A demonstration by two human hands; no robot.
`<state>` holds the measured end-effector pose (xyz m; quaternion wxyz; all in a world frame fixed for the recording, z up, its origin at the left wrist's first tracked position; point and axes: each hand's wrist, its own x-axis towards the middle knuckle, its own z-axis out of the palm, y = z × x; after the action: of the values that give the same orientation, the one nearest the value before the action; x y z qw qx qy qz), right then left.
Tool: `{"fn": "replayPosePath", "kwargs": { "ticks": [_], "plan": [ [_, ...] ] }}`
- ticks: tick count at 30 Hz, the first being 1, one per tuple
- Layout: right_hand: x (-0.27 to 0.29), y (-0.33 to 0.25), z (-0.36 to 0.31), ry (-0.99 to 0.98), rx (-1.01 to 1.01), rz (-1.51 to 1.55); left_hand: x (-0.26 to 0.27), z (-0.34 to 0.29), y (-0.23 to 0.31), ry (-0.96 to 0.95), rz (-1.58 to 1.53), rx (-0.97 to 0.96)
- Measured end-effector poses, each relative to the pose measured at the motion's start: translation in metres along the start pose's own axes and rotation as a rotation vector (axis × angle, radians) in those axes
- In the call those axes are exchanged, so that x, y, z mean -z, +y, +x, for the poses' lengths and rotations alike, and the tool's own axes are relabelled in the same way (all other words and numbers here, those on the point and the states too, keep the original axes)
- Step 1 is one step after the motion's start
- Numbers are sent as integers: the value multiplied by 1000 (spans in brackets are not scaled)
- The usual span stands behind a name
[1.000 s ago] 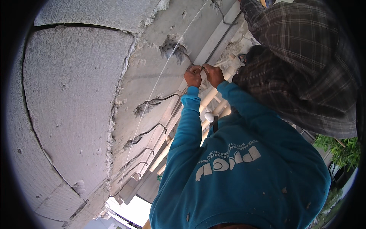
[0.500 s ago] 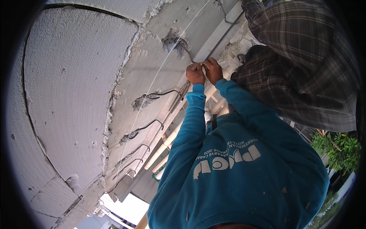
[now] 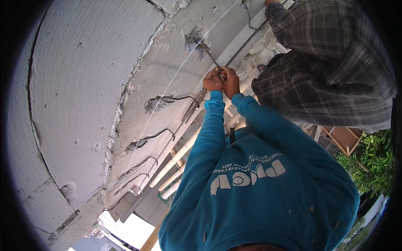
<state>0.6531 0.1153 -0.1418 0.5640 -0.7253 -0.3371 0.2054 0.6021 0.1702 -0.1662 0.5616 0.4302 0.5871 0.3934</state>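
Observation:
A bent steel bar (image 3: 210,53) comes out of a chipped hole in the concrete. Its lower end meets the fingertips of my left hand (image 3: 213,80) and my right hand (image 3: 230,83), both closed in a pinch. Whether a thin wire is between the fingers is too small to tell. Beside my left hand, a pair of pincers (image 3: 200,97) slants down along the concrete edge; whether that hand holds them is hidden. Blue sleeves cover both my forearms.
More bent steel bars (image 3: 161,136) stick out of the wall (image 3: 159,79) lower left. A white string (image 3: 167,87) crosses it. Pale pipes (image 3: 180,152) run beyond the edge. A co-worker in a plaid shirt (image 3: 326,71) stands close at right, above green leaves (image 3: 372,163).
The view has shifted slightly. My right hand has dropped a little and turned, its fingers still meeting my left hand's at the bar. The co-worker's hand now shows at the top.

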Motion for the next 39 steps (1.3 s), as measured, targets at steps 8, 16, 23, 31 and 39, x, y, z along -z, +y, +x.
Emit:
{"fn": "replayPosePath", "kwargs": {
  "ticks": [8,16,23,31,39],
  "plan": [
    [-2,67,-15,-95,-286,224,-1,-3,-1,25,124,-150],
    [2,82,33,-255,81,-331,0,-1,-7,26,65,-139],
    [20,57,52,-172,196,-604,-6,-11,6,66,88,-208],
    [38,26,67,-309,387,-700,-6,-12,0,62,156,-237],
    [30,11,78,-572,101,-736,4,-13,-10,-73,297,-309]
  ]
}}
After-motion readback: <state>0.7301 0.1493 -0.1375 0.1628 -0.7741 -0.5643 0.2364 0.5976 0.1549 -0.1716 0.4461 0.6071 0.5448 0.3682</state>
